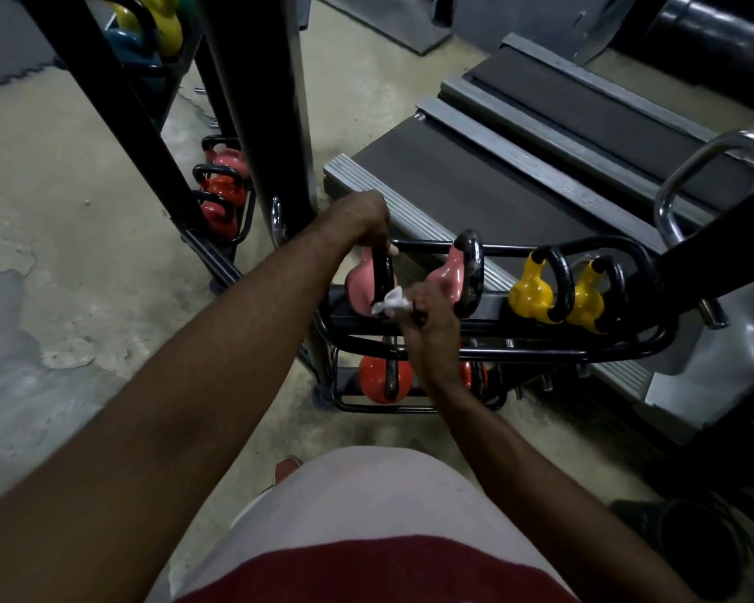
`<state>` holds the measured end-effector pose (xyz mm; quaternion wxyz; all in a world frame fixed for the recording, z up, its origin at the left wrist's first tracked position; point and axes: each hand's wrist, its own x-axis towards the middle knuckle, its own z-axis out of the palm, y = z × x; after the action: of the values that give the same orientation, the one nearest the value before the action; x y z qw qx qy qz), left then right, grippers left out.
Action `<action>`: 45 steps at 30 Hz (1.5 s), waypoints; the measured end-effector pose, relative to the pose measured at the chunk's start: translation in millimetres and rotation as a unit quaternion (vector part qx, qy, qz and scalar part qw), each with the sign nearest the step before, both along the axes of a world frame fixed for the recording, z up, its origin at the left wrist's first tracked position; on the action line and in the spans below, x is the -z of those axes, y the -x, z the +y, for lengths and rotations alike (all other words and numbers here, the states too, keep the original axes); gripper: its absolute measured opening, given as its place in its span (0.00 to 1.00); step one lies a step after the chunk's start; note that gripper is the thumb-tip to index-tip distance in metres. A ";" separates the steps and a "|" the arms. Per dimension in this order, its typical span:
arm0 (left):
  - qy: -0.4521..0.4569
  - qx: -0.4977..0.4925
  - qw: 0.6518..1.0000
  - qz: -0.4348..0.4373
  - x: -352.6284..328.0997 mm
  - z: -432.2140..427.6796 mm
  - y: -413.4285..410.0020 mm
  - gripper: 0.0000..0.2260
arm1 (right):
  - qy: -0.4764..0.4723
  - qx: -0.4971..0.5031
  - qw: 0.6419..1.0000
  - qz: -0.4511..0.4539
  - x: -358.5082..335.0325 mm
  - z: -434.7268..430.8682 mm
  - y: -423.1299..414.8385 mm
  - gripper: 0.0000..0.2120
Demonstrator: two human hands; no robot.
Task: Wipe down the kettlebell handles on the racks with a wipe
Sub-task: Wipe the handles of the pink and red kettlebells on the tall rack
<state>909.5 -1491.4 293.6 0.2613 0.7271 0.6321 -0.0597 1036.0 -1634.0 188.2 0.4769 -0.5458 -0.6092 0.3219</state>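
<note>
A low black rack holds two pink kettlebells and two yellow kettlebells on its upper shelf. My left hand grips the top of the black handle of the left pink kettlebell. My right hand pinches a crumpled white wipe against the lower part of that same handle. The second pink kettlebell stands just right of my right hand. Orange kettlebells sit on the lower shelf, partly hidden by my right wrist.
A second black rack at the left holds red and pink kettlebells low down and yellow and blue ones higher up. A thick black post rises behind my left hand. Treadmill decks lie behind the rack. Bare concrete floor spreads left.
</note>
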 end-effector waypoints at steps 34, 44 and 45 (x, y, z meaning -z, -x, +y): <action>-0.040 0.056 0.997 -0.034 9.0 4.9 -42.6 0.28 | 0.005 0.089 0.983 -0.160 -16.2 -8.1 -88.0 0.07; -0.014 0.142 0.974 -0.177 17.9 10.7 -85.3 0.26 | -0.102 0.073 0.931 -0.342 -23.0 -0.2 -94.3 0.14; -0.005 0.133 0.974 -0.185 20.5 12.6 -84.8 0.26 | -0.107 0.065 0.928 -0.351 -16.1 -3.7 -93.1 0.13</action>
<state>994.3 -1478.8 273.1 0.3595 0.8046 0.4705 0.0445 1129.2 -1637.6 204.3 0.3075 -0.6079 -0.7320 0.0110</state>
